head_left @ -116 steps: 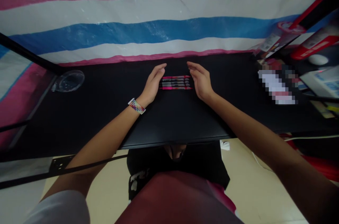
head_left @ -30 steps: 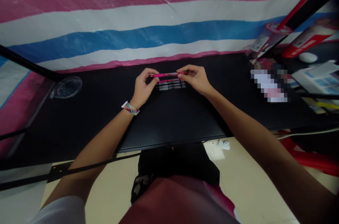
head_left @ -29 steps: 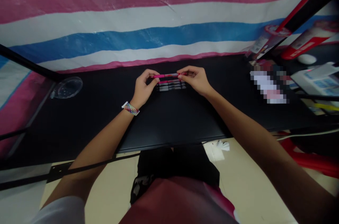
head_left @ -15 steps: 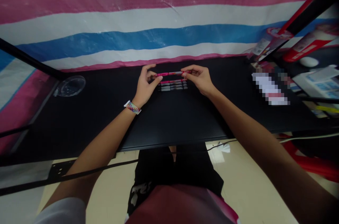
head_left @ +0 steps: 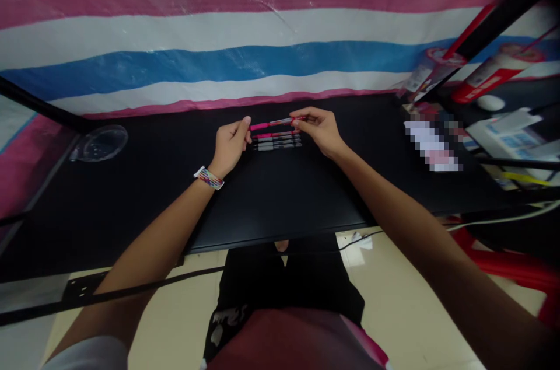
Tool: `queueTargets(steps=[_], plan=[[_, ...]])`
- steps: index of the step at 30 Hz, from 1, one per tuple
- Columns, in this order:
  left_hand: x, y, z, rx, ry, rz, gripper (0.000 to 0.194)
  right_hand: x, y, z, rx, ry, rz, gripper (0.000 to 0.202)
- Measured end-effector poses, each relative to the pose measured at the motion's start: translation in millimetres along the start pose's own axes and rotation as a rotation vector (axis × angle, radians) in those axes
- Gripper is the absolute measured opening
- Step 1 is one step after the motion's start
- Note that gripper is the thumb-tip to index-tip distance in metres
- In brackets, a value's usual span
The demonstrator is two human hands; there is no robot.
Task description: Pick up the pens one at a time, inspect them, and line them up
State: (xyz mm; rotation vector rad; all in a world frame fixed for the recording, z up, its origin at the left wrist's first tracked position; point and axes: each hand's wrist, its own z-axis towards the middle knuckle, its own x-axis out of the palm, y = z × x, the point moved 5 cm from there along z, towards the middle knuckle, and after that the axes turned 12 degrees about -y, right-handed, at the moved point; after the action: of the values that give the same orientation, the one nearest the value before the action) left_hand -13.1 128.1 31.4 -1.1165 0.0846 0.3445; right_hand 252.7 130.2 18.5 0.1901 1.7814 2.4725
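A pen with a pink grip and a clear barrel (head_left: 275,123) is held level just above the table, between my two hands. My right hand (head_left: 321,131) pinches its right end between thumb and fingers. Closed around the left end is my left hand (head_left: 230,143), its thumb pointing up and its fingertips partly hidden. Below the held pen, several pens (head_left: 277,146) lie side by side in a neat row on the black table (head_left: 280,195). The uppermost one in the row is pink or red; the lower ones look grey and clear.
A clear plastic lid or dish (head_left: 102,142) lies at the left. Blurred papers (head_left: 433,145) rest at the right, with a clear cup (head_left: 431,75), a red-and-white cup (head_left: 496,75) and a white box (head_left: 511,139) beyond. A striped sheet (head_left: 219,60) hangs behind the table.
My left hand's fingers have curled in and its thumb has risen at the pen's left end. The right hand keeps its pinch. The whole view has shifted slightly.
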Motion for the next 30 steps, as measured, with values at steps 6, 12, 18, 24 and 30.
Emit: queueTargets(steps=[6,12,18,24,30], plan=[[-2.8,10,6,-0.04,-0.072,-0.037,0.079,-4,2,3,-0.08,-0.037,-0.039,0.03],[-5.1,18,9,-0.045,-0.111,-0.07,0.072,-11,0,8,-0.112,-0.122,-0.005,0.023],[-6.9,17,10,-0.037,-0.093,-0.127,0.061,-13,-5,11,-0.104,-0.176,-0.016,0.022],[-9.5,21,14,-0.021,-0.124,-0.217,0.028,-14,-11,13,-0.089,-0.198,-0.018,0.021],[-11.4,25,14,-0.021,-0.13,-0.264,0.014,-18,-13,16,-0.057,-0.245,0.029,0.017]])
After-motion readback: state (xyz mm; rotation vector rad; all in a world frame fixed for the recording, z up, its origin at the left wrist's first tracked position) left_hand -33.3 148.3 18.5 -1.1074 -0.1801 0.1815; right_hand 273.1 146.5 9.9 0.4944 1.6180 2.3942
